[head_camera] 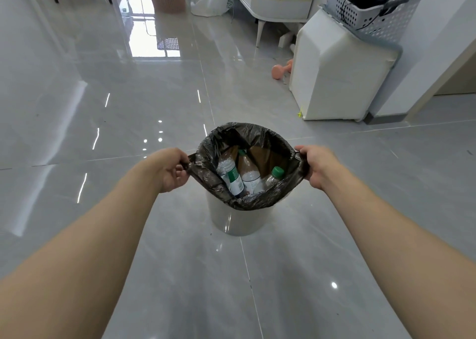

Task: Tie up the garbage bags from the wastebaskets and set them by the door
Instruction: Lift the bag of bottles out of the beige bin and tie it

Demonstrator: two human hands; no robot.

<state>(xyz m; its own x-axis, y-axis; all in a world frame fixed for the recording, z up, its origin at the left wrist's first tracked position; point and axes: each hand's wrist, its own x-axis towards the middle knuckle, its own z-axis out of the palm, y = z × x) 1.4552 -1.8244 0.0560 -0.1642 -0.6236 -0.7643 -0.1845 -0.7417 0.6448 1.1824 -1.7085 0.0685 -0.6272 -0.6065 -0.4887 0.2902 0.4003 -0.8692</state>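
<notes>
In the lower middle of the frame, a white wastebasket (235, 216) stands on the shiny gray floor (103, 106). A black garbage bag (247, 199) lines it, and the top of the bag is open wide. Inside are plastic bottles (248, 172), two with green caps.

The left hand (171, 170) is at the left edge of the bag. Its grip is curled tight, pinching a bunched bit of the bag's rim. The right hand (315, 164) is at the right edge, and its grip pinches the rim there too. Both hands pull the rim out to the sides, so the bag looks stretched between them.

The step in hand seems to be getting the bag ready to tie. The bag is not tied yet and sits in the basket. Next, the two pinched ends likely need to come together over the bottles and be crossed into a knot. The thin plastic could rip if pulled too hard.

At the upper right of the frame stands a white box-shaped bin (340, 75) with a holey basket (373, 6) on top.
</notes>
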